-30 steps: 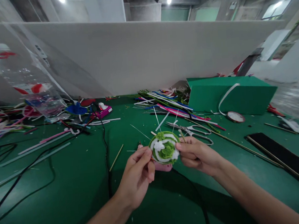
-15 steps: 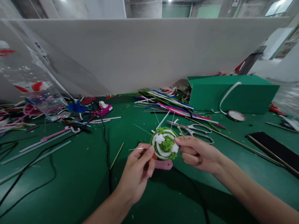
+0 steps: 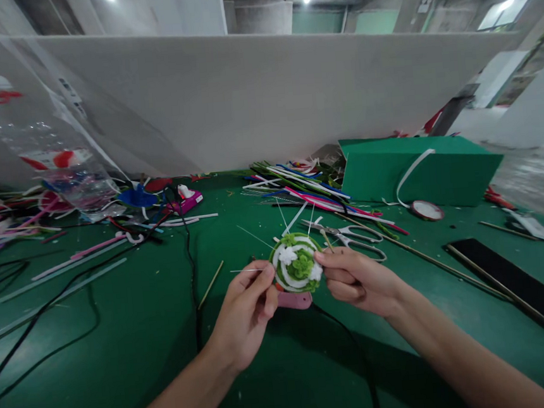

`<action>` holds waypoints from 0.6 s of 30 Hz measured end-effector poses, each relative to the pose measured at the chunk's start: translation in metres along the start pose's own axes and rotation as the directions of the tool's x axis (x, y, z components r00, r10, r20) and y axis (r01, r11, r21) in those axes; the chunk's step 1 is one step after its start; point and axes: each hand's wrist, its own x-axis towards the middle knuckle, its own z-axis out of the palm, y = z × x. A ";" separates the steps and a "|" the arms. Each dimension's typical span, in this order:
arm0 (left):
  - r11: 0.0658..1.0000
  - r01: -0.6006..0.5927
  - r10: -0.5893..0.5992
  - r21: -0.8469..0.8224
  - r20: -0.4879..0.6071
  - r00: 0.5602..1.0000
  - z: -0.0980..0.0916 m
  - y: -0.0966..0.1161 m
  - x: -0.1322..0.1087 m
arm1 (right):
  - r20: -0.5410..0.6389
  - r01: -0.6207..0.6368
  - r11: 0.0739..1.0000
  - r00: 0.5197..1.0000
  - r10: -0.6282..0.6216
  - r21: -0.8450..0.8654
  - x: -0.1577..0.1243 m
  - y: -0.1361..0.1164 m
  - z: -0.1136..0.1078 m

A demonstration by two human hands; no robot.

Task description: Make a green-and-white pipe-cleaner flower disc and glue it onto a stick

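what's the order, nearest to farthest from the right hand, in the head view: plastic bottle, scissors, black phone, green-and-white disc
1. Green-and-white disc: pinched in the right hand
2. Scissors: just beyond the hand
3. Black phone: to the right
4. Plastic bottle: far left, back

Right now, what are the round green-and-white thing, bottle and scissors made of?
Round thing: maybe fuzzy craft stems, matte; its surface looks fluffy.
Bottle: likely glossy plastic, see-through with glints.
Scissors: probably smooth metal, from the grey sheen; partly plastic is possible.
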 end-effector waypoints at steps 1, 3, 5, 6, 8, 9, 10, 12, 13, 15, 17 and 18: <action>1.000 0.003 -0.003 -0.013 0.003 1.000 0.000 0.000 0.000 | 0.006 0.006 1.000 1.000 -0.006 -0.003 0.000 0.000 0.000; 1.000 0.021 -0.021 -0.013 0.003 1.000 0.001 0.000 0.000 | 0.004 0.022 1.000 1.000 -0.022 -0.013 -0.001 -0.001 0.001; 0.999 0.033 -0.032 0.022 -0.006 0.999 0.002 0.002 0.000 | -0.014 0.049 0.998 0.999 -0.049 -0.026 -0.002 -0.002 0.001; 0.999 0.028 -0.028 0.044 -0.009 1.000 0.002 0.003 0.001 | -0.028 0.070 0.997 0.997 -0.071 -0.035 -0.002 -0.003 0.001; 0.996 -0.001 0.003 0.084 -0.015 1.000 0.001 0.005 0.002 | -0.066 0.141 0.988 0.987 -0.146 -0.069 -0.003 -0.005 0.002; 0.995 -0.023 0.025 0.099 -0.017 1.000 0.000 0.006 0.002 | -0.090 0.191 0.976 0.975 -0.201 -0.108 -0.004 -0.006 0.003; 0.993 -0.049 0.052 0.108 -0.024 0.998 -0.001 0.006 0.003 | -0.109 0.241 0.956 0.959 -0.261 -0.168 -0.005 -0.007 0.003; 0.989 -0.099 0.105 0.113 -0.052 0.993 -0.004 0.006 0.006 | -0.117 0.332 0.879 0.913 -0.390 -0.343 -0.008 -0.010 0.001; 0.986 -0.116 0.124 0.118 -0.066 0.990 -0.005 0.006 0.008 | -0.110 0.362 0.822 0.887 -0.449 -0.441 -0.009 -0.012 -0.001; 0.976 -0.150 0.164 0.156 -0.087 0.983 -0.008 0.010 0.011 | -0.100 0.386 0.692 0.829 -0.550 -0.609 -0.012 -0.017 -0.009; 0.941 -0.217 0.249 0.260 -0.098 0.963 -0.010 0.017 0.010 | -0.137 0.366 0.610 0.772 -0.621 -0.703 -0.015 -0.023 -0.021; 0.901 -0.270 0.318 0.341 -0.095 0.943 -0.009 0.020 0.009 | -0.166 0.355 0.595 0.746 -0.645 -0.721 -0.016 -0.026 -0.028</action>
